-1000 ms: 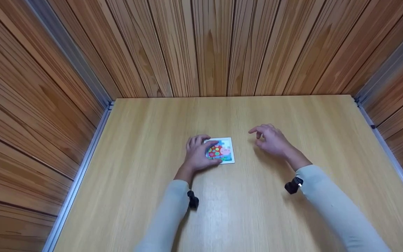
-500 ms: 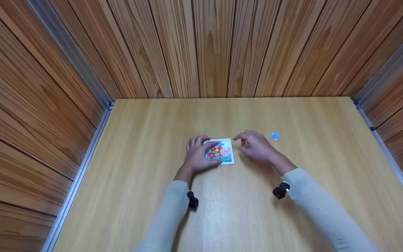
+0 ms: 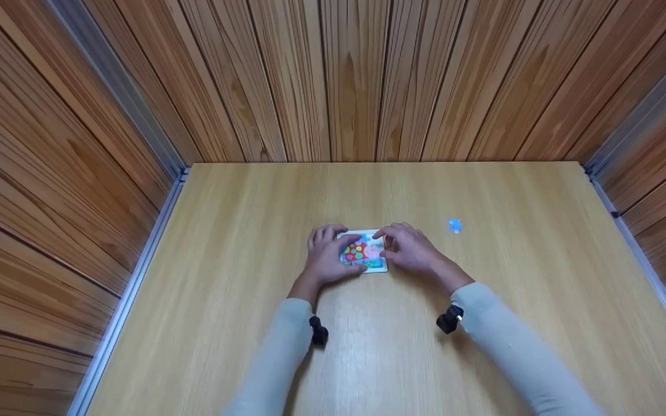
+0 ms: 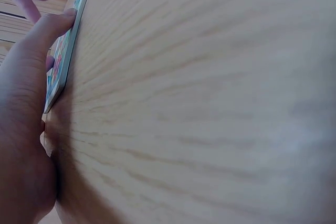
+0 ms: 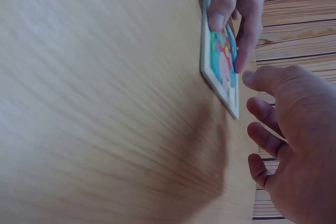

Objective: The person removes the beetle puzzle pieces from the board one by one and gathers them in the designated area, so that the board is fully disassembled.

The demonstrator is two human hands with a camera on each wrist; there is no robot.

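A small square puzzle board point(image 3: 367, 253) with a colourful cartoon picture lies flat on the wooden table point(image 3: 367, 190), in the middle. My left hand point(image 3: 326, 257) holds its left side, fingers over the picture and thumb on the near edge. In the right wrist view that same left hand point(image 5: 237, 3) clasps the puzzle board point(image 5: 219, 69). My right hand point(image 3: 411, 249) is at the board's right edge, fingers loosely spread and holding nothing. A loose blue puzzle piece point(image 3: 454, 225) lies on the table to the right of it.
Wooden plank walls point(image 3: 356, 75) close the table in at the back and both sides, with metal rails point(image 3: 136, 266) along the side edges. A small black camera sits on each wrist.
My right hand left the blue piece on the table at the right and moved left to the board's right edge. The left hand and the board stayed put.
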